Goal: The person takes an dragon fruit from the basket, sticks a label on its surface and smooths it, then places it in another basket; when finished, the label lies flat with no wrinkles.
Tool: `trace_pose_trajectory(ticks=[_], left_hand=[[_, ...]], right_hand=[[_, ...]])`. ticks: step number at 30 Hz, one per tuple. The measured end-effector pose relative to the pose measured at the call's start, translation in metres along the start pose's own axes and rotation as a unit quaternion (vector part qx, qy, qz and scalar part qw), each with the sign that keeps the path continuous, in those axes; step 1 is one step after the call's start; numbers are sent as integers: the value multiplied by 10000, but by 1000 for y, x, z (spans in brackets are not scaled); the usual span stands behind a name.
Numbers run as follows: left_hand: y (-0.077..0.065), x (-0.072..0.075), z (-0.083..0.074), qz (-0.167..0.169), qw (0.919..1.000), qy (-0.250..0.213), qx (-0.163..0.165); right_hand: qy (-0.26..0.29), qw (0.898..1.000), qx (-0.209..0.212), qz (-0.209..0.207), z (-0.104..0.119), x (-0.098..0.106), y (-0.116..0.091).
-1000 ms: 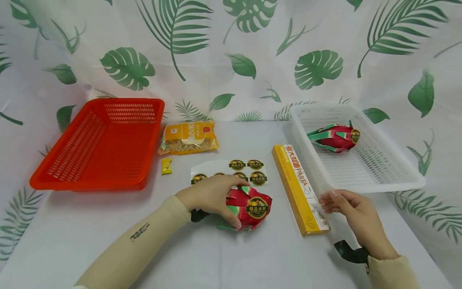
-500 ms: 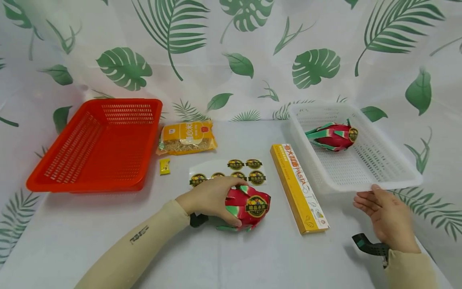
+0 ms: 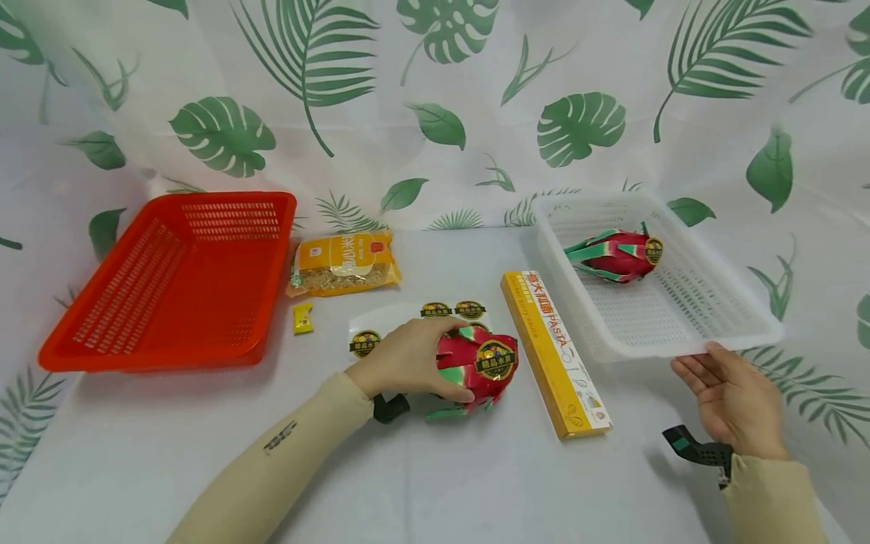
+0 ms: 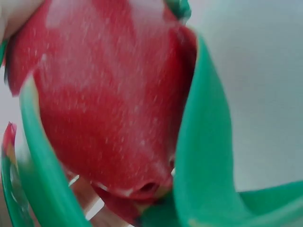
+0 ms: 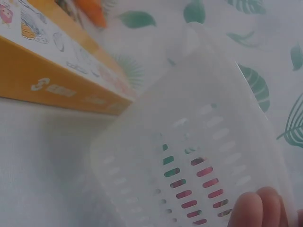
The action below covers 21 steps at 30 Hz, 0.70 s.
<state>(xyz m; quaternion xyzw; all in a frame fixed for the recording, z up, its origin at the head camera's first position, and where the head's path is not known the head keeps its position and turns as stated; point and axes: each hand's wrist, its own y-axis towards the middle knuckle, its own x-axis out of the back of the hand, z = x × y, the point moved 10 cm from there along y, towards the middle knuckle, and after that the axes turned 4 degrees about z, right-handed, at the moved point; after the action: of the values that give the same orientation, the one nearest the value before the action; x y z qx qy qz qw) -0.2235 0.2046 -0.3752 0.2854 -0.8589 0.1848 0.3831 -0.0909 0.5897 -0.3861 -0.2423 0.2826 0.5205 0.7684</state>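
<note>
My left hand [image 3: 414, 355] grips a red dragon fruit [image 3: 479, 370] with green scales and a round gold-and-black label, above the near side of a sticker sheet [image 3: 381, 313]. In the left wrist view, the dragon fruit [image 4: 109, 90] fills much of the picture. At the right, my right hand [image 3: 741, 397] holds the front rim of a white plastic basket [image 3: 686, 350], thumb at the rim and fingers below it. The right wrist view has those fingers [image 5: 248, 210] against the slotted wall. Inside the basket lies another labelled dragon fruit [image 3: 615, 255].
A yellow pasta box [image 3: 553, 355] lies between the held fruit and the white basket. On the left stands a red basket [image 3: 254, 332]. Beside it are an orange-and-clear grain packet [image 3: 343, 263] and a small yellow wrapped piece [image 3: 303, 318].
My right hand has moved right, from beside the pasta box to the white basket's front rim. The dragon fruit in my left hand has shifted slightly right and away from me.
</note>
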Motion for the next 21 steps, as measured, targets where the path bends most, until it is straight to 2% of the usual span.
trace_pose_trajectory(ticks=[7, 12, 16, 21], left_hand=[[31, 16, -28, -271, 9989, -384, 36], [54, 22, -50, -383, 9989, -271, 60], [69, 23, -66, -398, 9987, -326, 69], [90, 19, -91, -370, 9984, -384, -163]], right_hand=[[-94, 9997, 144, -184, 2, 3, 0], [-52, 9997, 235, -86, 3, 0, -1], [-177, 9994, 295, -36, 4, -3, 0], [-366, 9987, 344, 27, 6, -3, -1]])
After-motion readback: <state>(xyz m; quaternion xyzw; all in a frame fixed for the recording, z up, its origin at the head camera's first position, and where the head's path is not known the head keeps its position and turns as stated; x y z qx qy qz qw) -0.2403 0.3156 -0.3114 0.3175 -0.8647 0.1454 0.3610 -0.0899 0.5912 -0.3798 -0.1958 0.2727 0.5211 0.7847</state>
